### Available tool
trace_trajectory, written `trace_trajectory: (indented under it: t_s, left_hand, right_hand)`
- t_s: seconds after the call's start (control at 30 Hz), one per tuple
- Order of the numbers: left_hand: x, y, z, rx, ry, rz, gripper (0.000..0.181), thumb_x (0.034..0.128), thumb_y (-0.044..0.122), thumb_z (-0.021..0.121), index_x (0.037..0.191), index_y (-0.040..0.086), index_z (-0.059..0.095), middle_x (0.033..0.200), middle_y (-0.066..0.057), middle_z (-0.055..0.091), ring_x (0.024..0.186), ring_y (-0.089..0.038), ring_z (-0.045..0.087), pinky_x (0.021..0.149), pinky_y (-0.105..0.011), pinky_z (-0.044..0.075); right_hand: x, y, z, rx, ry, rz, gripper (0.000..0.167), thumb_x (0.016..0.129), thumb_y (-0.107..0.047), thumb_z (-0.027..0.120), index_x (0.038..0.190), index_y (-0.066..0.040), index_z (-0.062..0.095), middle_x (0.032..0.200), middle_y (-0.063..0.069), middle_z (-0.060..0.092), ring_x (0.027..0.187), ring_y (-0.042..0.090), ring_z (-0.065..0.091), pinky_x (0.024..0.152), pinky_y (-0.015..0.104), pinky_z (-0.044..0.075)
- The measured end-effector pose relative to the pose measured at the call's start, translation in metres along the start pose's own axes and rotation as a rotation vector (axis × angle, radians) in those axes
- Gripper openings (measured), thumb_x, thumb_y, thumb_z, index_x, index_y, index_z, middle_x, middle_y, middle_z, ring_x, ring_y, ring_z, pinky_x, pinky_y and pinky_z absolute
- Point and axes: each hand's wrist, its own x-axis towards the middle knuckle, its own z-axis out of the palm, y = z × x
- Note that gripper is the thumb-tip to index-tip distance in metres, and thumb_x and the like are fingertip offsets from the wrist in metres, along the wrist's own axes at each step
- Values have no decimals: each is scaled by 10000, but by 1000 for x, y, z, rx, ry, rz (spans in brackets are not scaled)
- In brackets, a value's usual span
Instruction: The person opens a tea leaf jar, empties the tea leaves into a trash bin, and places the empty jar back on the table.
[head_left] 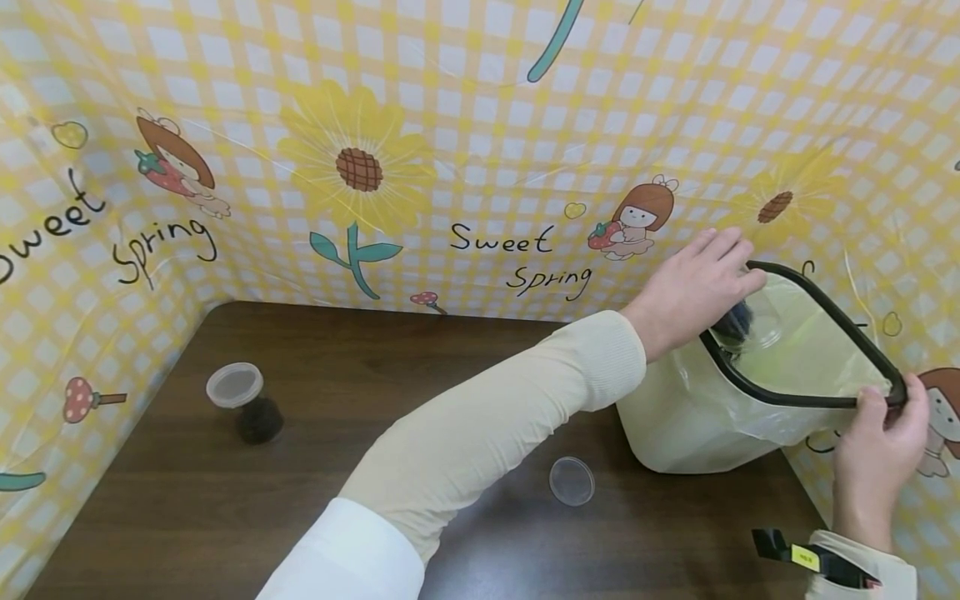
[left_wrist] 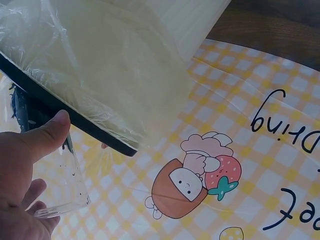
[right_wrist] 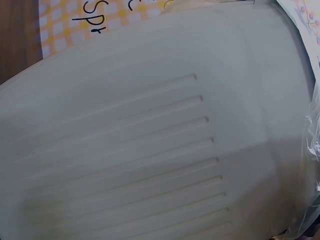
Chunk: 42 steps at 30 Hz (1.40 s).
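Observation:
My left hand [head_left: 693, 287] holds a clear plastic cup [left_wrist: 77, 182] tipped over the bin's opening. Dark material [head_left: 733, 323] clings inside this cup. The pale bin [head_left: 675, 425] has a black rim ring [head_left: 806, 400] and a thin plastic liner [head_left: 817, 333] folded over its edge. My right hand [head_left: 877, 467] grips the rim at the near right corner, and the bin leans. The right wrist view shows only the bin's ribbed wall [right_wrist: 150, 125], with the hand out of sight. In the left wrist view, the thumb [left_wrist: 52, 130] lies against the cup beside the rim.
On the brown table [head_left: 360, 350], a clear cup [head_left: 234, 385] with a pale top and dark contents [head_left: 259, 421] stands at the left. A round clear lid [head_left: 572, 481] lies near the bin. Yellow checked cloth [head_left: 450, 183] rises behind and at both sides.

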Motion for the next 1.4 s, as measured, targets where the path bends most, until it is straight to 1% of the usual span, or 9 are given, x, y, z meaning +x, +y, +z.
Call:
trace_trajectory:
  t_s: [0.17, 0.37, 0.53, 0.63, 0.8, 0.87, 1.07, 1.27, 1.4]
  left_hand:
    - [0, 1, 0, -3, -1, 4, 445, 1089, 40, 371, 1424, 289, 527, 1467, -13, 473, 1412, -230, 350, 1211, -382, 225]
    - [0, 0, 0, -2, 3, 4, 440, 1085, 39, 376, 1412, 288, 533, 1451, -10, 475, 1397, -222, 360, 1210, -376, 230]
    - [0, 0, -1, 12, 7, 27, 439, 1083, 21, 353, 1393, 268, 542, 1440, -19, 478, 1403, -236, 361, 1213, -377, 228]
    - [0, -1, -1, 23, 7, 37, 443, 1083, 12, 339, 1390, 260, 540, 1441, -21, 476, 1409, -243, 359, 1215, -378, 228]
    - [1, 0, -1, 37, 18, 67, 473, 1076, -12, 315, 1398, 252, 539, 1450, -25, 475, 1410, -253, 360, 1214, -383, 232]
    - [2, 1, -1, 44, 21, 77, 483, 1073, -22, 315, 1404, 250, 536, 1461, -31, 470, 1417, -258, 358, 1215, -384, 233]
    - [2, 0, 0, 44, 24, 71, 482, 1078, -16, 318, 1407, 259, 538, 1464, -27, 472, 1420, -256, 362, 1214, -380, 236]
    - [3, 2, 1, 60, 77, 88, 515, 1070, -46, 260, 1344, 239, 590, 1433, -29, 506, 1384, -248, 400, 1200, -372, 261]
    - [3, 2, 2, 60, 98, 93, 492, 1078, -22, 257, 1311, 231, 608, 1420, -30, 516, 1370, -245, 412, 1191, -368, 273]
  right_hand:
    - [0, 1, -1, -5, -3, 5, 520, 1028, -198, 407, 1544, -133, 396, 1327, -55, 458, 1212, 64, 410, 962, 89, 306]
    - [-1, -3, -1, -15, -3, -6, 493, 1029, -187, 406, 1518, -138, 436, 1214, -104, 465, 1113, 52, 423, 916, 123, 327]
    - [-1, -4, 0, 4, -1, -8, 483, 1029, -173, 413, 1509, -135, 448, 1176, -117, 466, 1097, 52, 430, 889, 112, 325]
    - [0, -3, 1, 0, -6, -13, 485, 1035, -182, 412, 1517, -139, 438, 1186, -110, 463, 1098, 54, 426, 891, 125, 324]
    - [-1, -2, 0, -10, -7, 7, 504, 1036, -193, 403, 1539, -155, 410, 1317, -60, 458, 1176, 63, 410, 956, 118, 314]
    - [-1, -2, -1, 0, -7, 17, 509, 1033, -186, 403, 1541, -155, 406, 1353, -44, 451, 1202, 65, 403, 958, 96, 308]
    - [1, -1, -1, 13, -8, 4, 504, 1030, -176, 408, 1532, -140, 416, 1302, -54, 464, 1172, 62, 419, 915, 81, 321]
    - [1, 0, 0, 26, 6, -30, 496, 1018, -159, 407, 1510, -107, 439, 1180, -97, 465, 1105, 56, 427, 904, 96, 329]
    - [1, 0, 0, 18, 4, -33, 498, 1021, -161, 403, 1515, -106, 430, 1168, -104, 451, 1098, 53, 418, 900, 100, 326]
